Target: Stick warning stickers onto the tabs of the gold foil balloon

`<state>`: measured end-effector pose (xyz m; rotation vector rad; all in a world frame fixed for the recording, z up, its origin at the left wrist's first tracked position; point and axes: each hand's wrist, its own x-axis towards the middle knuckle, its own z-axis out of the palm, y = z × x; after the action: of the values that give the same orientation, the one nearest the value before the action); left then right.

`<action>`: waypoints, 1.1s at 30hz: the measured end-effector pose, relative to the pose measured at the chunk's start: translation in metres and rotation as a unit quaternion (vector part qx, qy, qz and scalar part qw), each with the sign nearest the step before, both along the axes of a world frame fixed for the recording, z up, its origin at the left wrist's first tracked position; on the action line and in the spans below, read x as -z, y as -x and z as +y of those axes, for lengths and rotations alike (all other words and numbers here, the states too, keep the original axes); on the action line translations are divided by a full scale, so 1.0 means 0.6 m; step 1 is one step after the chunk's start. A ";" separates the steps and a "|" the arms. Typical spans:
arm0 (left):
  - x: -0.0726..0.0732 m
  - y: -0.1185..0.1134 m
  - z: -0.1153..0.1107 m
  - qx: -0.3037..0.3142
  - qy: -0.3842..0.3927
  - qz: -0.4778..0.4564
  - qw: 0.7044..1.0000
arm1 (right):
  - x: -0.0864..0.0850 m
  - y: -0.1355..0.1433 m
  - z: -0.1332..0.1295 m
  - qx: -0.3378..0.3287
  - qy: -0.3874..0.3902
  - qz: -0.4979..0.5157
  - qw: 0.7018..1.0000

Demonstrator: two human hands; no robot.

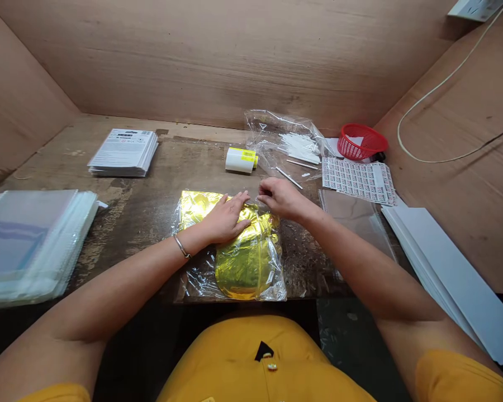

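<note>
A gold foil item (241,273), folded and shiny, lies inside a clear plastic bag (199,279) at the front of the table. My left hand (226,219) rests flat on the foil and bag, fingers spread, pressing from above. Just beyond the bag's upper right side, my right hand (279,196) is closed, with thumb and fingers pinched together. What sits between those fingertips is too small to make out. A thin white stick (289,178) lies right behind my right hand.
Behind are a white label roll (240,161), an open bag of white sticks (299,146), a red basket (358,142) and sticker sheets (356,178). Printed cards (123,151) and clear sleeves (29,240) lie left; flat clear bags (352,218) and white card strips (448,268) lie right.
</note>
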<state>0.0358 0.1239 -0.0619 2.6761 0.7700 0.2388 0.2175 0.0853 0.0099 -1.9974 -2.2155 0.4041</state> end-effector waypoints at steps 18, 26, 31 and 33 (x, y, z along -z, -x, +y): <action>0.001 0.001 0.000 0.011 0.003 0.003 1.000 | 0.018 0.031 -0.071 -0.200 -0.172 -0.108 0.959; -0.024 0.013 0.027 0.042 0.024 0.000 0.999 | 0.031 -0.001 -0.106 -0.138 -0.109 -0.009 0.984; -0.021 0.027 0.017 0.075 0.007 0.022 0.997 | 0.025 0.017 -0.103 -0.175 -0.089 -0.082 0.977; -0.015 0.032 0.012 0.080 -0.001 0.029 0.996 | 0.011 0.014 -0.139 -0.246 -0.101 -0.060 0.962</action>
<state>0.0167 0.1308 -0.0527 2.7404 0.5681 0.1213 0.2094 0.0020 0.0031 -1.3918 -2.6956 0.0940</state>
